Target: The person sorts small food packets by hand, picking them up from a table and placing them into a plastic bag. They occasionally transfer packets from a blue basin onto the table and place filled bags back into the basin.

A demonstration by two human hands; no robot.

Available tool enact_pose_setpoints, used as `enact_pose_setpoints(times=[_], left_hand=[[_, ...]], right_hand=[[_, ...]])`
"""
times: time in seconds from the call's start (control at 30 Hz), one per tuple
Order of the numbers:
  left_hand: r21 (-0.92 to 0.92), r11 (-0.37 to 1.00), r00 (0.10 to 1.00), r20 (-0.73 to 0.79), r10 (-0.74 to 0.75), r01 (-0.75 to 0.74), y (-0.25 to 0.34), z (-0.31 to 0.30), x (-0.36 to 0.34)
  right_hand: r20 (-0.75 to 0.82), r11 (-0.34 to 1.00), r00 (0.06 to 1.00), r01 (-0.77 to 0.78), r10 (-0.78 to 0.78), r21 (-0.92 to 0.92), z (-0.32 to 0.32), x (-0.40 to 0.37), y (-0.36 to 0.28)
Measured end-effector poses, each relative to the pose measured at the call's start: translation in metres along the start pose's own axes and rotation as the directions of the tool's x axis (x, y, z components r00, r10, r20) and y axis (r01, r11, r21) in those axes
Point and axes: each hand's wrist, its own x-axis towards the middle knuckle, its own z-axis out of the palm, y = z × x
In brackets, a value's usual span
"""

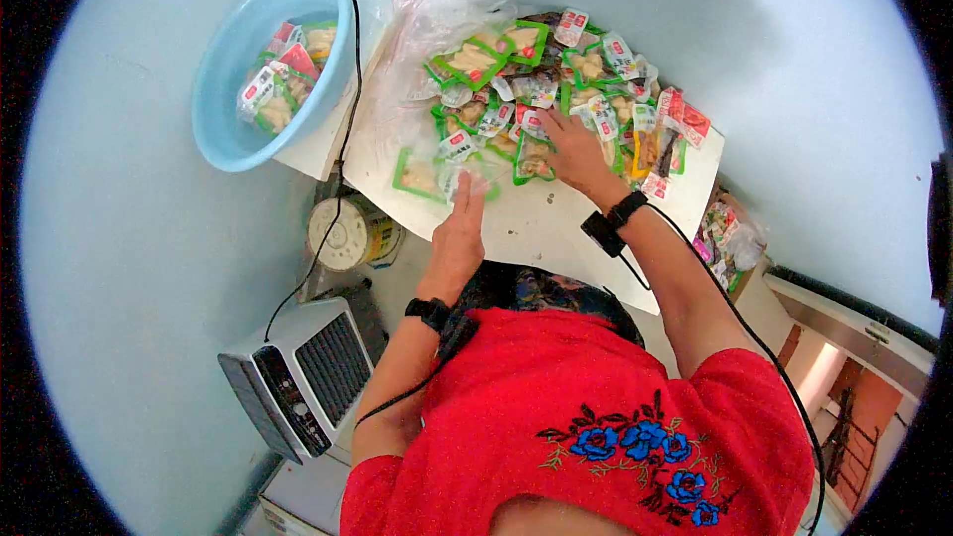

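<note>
Head view has the two hands apart over a white surface [531, 221]. Bent fingers of the right hand [584, 156] touch a green-edged food packet [534, 160]; whether they grip it, I cannot tell. Fingers of the left hand [458, 236] extend to a blurred packet [478, 180], its hold equally unclear. A heap of sealed food packets [588, 67] spreads beyond and right of the right hand. Beyond the left hand lie clear plastic bags [437, 10]; farther left, a light-blue basin [220, 104] holds more packets.
</note>
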Motion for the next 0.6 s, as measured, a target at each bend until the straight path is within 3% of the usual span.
enact_pose_setpoints(times=[0.1,0.2,0.3,0.43,0.53,0.6], left_hand=[[0.023,0.999,0.997,-0.068,0.043,-0.042,-0.004,0.005,0.001],[0.022,1.0,1.0,0.005,-0.018,0.018,0.001,-0.001,0.002],[0.018,1.0,1.0,-0.012,0.011,-0.011,-0.01,0.004,0.002],[0.042,0.999,1.0,-0.001,-0.015,0.015,-0.003,0.001,0.004],[0.03,0.999,1.0,-0.016,-0.016,0.016,0.004,-0.002,0.006],[0.037,0.999,0.999,0.002,-0.032,0.032,0.006,-0.003,0.006]], right_hand=[[0.053,0.998,0.997,-0.057,0.056,0.019,0.014,0.012,-0.001],[0.108,0.987,0.986,-0.139,0.13,0.082,0.009,0.015,-0.008],[0.028,0.949,0.996,-0.093,0.089,0.302,-0.008,0.014,-0.021],[-0.013,0.903,0.997,0.077,-0.078,0.422,-0.02,-0.02,-0.013],[-0.001,0.877,0.997,0.074,-0.083,0.475,-0.012,-0.058,-0.004],[-0.005,0.864,1.0,-0.001,0.004,0.503,0.001,-0.079,0.003]])
